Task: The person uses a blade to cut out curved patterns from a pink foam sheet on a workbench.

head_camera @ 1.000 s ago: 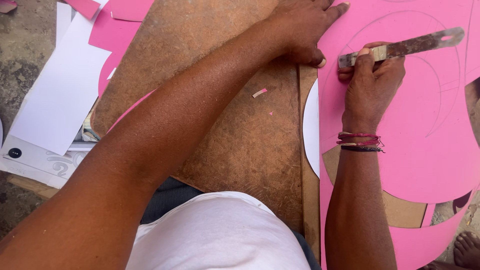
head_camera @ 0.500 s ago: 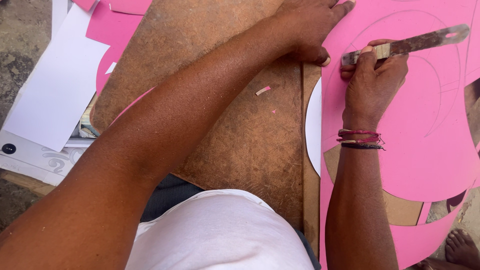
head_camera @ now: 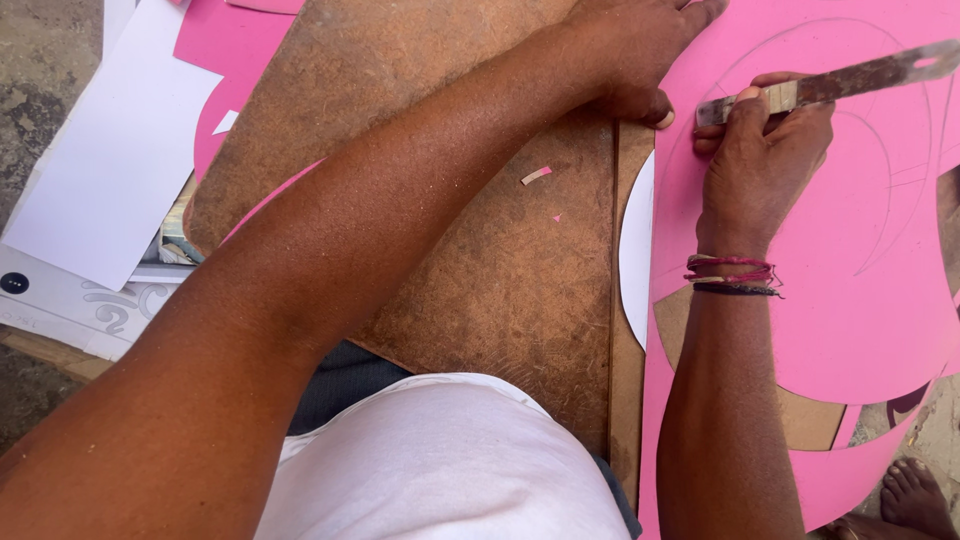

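Brown fibreboard surface (head_camera: 480, 260) fills the centre, over grey concrete floor (head_camera: 40, 90). Pink sheet (head_camera: 860, 300) with pencilled curves covers its right side. White paper (head_camera: 110, 170) lies left. Left hand (head_camera: 640, 50) presses flat on the pink sheet's edge. Right hand (head_camera: 765, 160) is closed around a metal blade (head_camera: 850, 78) resting on it.

Slid the right hand (head_camera: 765, 165) and its metal blade (head_camera: 850, 78) a touch up the pink sheet (head_camera: 850, 290); left hand (head_camera: 640, 45) nudged up too.
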